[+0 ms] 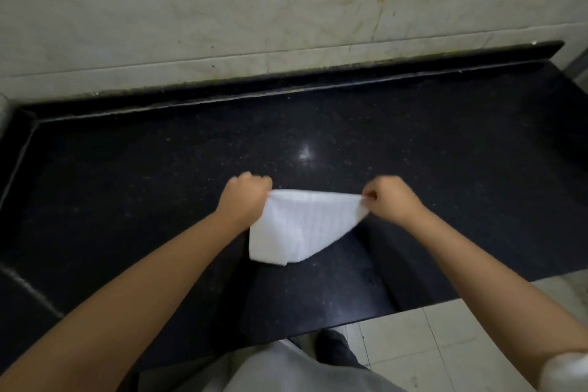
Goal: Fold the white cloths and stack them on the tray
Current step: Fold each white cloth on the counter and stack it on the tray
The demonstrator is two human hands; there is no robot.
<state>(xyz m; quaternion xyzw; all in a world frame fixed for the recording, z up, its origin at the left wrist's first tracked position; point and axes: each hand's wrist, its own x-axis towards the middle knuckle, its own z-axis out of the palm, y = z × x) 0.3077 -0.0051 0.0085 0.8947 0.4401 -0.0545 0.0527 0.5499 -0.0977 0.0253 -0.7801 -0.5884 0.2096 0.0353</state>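
From the head view, the left hand [246,192] and right hand [386,197] each pinch a top corner of the white cloth [302,226], stretched between them over the black tabletop [159,184]; its lower edge seems to touch the surface.

Both bare forearms reach toward twelve o'clock and converge. The left hand [246,196] sits at nine o'clock of the right hand [389,199]. Each fist is curled knuckles-up, pinching a white cloth [299,226] corner.
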